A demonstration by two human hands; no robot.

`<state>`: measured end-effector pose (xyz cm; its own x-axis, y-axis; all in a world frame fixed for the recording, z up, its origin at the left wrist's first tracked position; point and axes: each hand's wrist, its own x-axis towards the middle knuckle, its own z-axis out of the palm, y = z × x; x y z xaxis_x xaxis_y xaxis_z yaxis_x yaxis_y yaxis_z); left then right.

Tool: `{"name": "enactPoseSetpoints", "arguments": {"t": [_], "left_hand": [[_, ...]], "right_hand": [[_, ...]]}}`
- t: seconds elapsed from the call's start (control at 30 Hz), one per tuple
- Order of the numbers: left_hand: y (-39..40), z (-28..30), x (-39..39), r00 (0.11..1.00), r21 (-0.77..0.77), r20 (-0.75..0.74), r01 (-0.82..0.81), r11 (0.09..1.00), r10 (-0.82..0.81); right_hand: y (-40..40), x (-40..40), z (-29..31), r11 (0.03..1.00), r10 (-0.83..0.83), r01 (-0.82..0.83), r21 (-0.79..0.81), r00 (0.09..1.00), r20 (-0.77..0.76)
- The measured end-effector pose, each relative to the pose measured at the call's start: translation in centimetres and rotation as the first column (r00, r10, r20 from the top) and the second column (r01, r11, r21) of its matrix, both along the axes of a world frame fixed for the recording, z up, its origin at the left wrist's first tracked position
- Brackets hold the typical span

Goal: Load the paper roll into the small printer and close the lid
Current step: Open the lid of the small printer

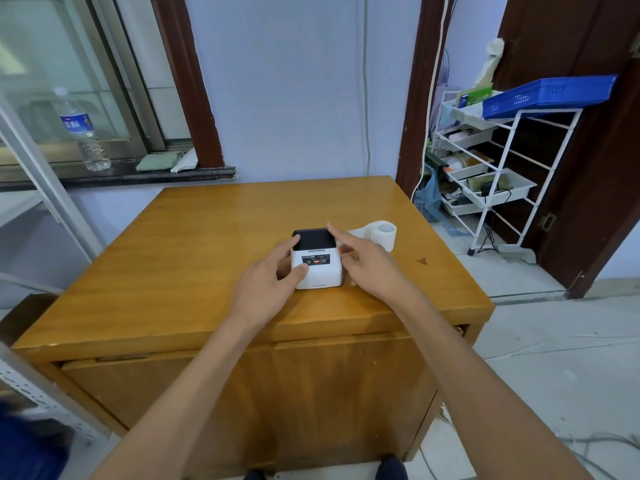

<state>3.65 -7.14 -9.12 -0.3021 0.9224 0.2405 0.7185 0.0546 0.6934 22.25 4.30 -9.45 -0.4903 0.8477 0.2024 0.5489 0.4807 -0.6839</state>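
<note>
A small white printer [320,268] with a black lid stands on the wooden table [207,244], its lid down. My left hand [268,282] grips the printer's left side, thumb on the front panel and fingers at the lid's left edge. On the printer's right side rests my right hand [367,261], with the index finger stretched to the lid's back right corner. A white paper roll [382,235] lies on the table just behind and to the right of the printer, a short strip of paper trailing toward it.
A white wire rack [498,174] with trays and a blue basket [550,95] stands to the right of the table. A water bottle [85,133] sits on the window sill at the back left. The table top drops off just below my wrists.
</note>
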Motion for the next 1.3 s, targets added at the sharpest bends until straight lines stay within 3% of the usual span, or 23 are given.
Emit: {"name": "enactPoseSetpoints", "arguments": {"t": [0.33,0.7,1.3], "left_hand": [[0.4,-0.2,-0.5,0.995,0.002,0.099,0.008,1.000,-0.008],[0.4,0.1,-0.2,0.993,0.011,0.121,0.000,1.000,-0.001],[0.6,0.0,0.0,0.999,-0.005,0.052,0.006,1.000,-0.005]], "right_hand": [[1.9,0.3,2.1,0.963,0.190,-0.170,-0.209,0.979,0.079],[3.3,-0.4,4.8,0.907,0.313,-0.207,-0.366,0.914,0.257],[4.5,-2.0,6.3,0.962,0.271,-0.212,-0.170,0.797,0.540]]}}
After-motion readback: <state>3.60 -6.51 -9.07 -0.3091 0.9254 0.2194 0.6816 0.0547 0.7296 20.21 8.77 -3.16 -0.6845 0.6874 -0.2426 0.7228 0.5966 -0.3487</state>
